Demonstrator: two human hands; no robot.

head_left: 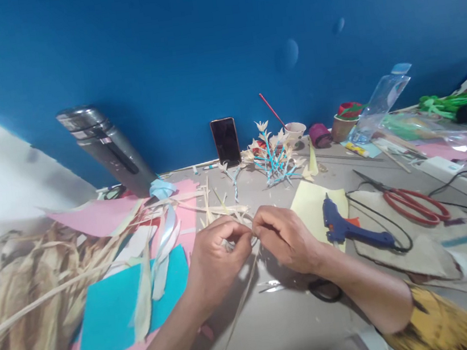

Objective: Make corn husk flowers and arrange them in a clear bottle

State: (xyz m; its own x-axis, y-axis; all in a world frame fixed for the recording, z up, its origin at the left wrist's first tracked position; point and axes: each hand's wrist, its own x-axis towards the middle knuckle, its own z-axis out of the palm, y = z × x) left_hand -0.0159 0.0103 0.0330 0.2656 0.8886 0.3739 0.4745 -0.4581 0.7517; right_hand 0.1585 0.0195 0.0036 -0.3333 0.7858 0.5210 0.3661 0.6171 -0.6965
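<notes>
Fingertips nearly meeting, both my hands are closed over the middle of the table. Thumb and forefinger of my left hand (221, 260) pinch a thin pale dried-fibre strip (242, 303), whose tail trails down to the tabletop. My right hand (285, 234) pinches the same strip right beside it; the exact spot of the grip is hidden by the fingers. Just beyond the hands lie more pale strips (207, 204) and a small twisted stem with husk petals (234, 183). A bunch of husk flowers on blue stems (277, 160) stands farther back.
Dried husks (24, 317), pink paper (92, 216) and a blue sheet (109, 312) cover the left. A dark flask (110, 151) and phone (225, 141) stand by the wall. Rightward lie a glue gun (347, 226), red-handled scissors (416, 205), a cloth (419, 248) and cables.
</notes>
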